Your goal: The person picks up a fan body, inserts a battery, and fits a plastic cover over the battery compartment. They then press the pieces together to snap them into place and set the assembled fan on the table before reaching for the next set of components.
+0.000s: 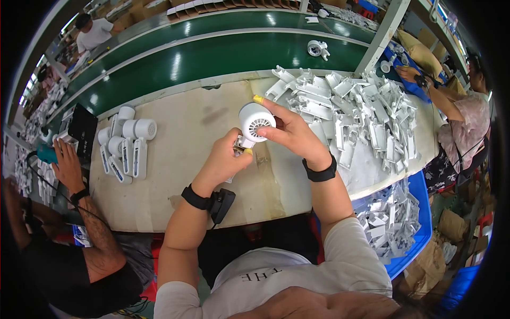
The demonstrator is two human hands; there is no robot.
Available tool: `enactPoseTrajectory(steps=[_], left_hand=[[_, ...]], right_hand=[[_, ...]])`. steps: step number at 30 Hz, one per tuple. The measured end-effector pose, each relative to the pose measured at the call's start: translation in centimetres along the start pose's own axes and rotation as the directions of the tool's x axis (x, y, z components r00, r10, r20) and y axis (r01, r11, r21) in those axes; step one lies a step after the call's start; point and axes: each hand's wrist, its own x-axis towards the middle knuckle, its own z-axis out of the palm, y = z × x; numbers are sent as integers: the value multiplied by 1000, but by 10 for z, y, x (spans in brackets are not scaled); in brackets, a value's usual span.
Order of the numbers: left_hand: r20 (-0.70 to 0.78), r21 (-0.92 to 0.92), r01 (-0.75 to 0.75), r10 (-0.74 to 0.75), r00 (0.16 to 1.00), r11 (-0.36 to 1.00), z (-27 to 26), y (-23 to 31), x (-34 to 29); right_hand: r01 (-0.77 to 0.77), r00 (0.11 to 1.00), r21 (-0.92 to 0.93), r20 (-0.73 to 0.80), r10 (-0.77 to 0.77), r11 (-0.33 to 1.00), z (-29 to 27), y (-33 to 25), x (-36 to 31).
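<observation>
A white handheld fan with a rounded head and a slotted round grille is held up over the middle of the table. My left hand is closed around the narrow part below the head, thumb and fingers pinching it. Around the head curls my right hand, its thumb pressed by the grille. Yellow covers show on some fingertips. The lower part of the fan is mostly hidden by my left hand. To the left, several similar white fans lie grouped with their handles toward me.
A heap of white plastic shells covers the table's right side. Below it stands a blue bin of similar parts. Beyond the table runs a green conveyor carrying a white part. Co-workers sit at left and right; one holds a teal tool.
</observation>
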Motion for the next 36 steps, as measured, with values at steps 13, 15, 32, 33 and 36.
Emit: enactPoseTrajectory(steps=[13,15,32,33,36], left_hand=[[87,-275,64,-42,995,959,-4,-1,2],[93,-288,40,-13,996,957,-4,-1,3],[54,-361,-12,34,998,932,-10,4,0],[104,-396,27,16,995,918,-12,5,-1],[70,-388,-2,32,997,922,-8,3,-1]], right_hand=[[-33,997,-13,-75,32,999,2,10,6],[-70,996,-7,-52,70,998,2,4,5],[-10,997,476,-59,43,879,4,8,2],[-34,997,531,-45,68,847,3,9,3],[-50,995,518,-46,87,854,2,14,5]])
